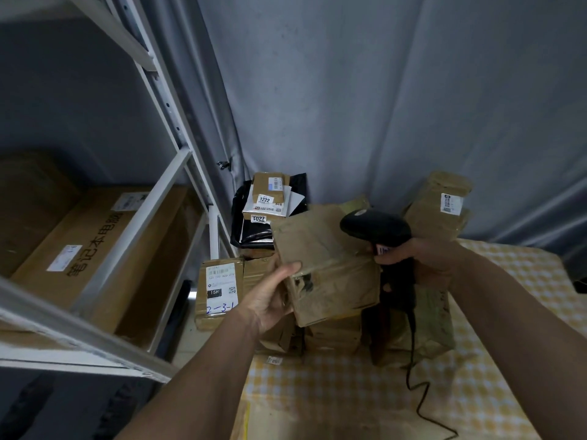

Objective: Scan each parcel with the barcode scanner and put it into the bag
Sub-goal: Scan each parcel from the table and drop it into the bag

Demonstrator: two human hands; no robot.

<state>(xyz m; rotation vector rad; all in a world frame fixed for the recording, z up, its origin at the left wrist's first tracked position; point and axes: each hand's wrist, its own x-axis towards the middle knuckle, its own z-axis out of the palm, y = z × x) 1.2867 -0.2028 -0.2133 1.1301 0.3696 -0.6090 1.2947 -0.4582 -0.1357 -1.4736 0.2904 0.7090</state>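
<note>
My left hand (273, 295) grips the left edge of a brown cardboard parcel (327, 265), held up and tilted over the table. In my right hand (422, 258) is a black barcode scanner (378, 228), fingers curled round its handle, its head just above the parcel's right corner. The scanner's black cable (419, 398) trails down across the tablecloth. More brown parcels (333, 338) are piled under the held one. A black plastic bag (254, 230) lies at the back, with labelled parcels (268, 193) stacked on it.
The table carries a yellow checked cloth (349, 392). A tall taped parcel (440, 204) stands at the back right. A labelled box (217, 290) sits at the table's left edge. A white metal shelf (178, 173) with large cartons (95, 249) is on the left. Grey curtain behind.
</note>
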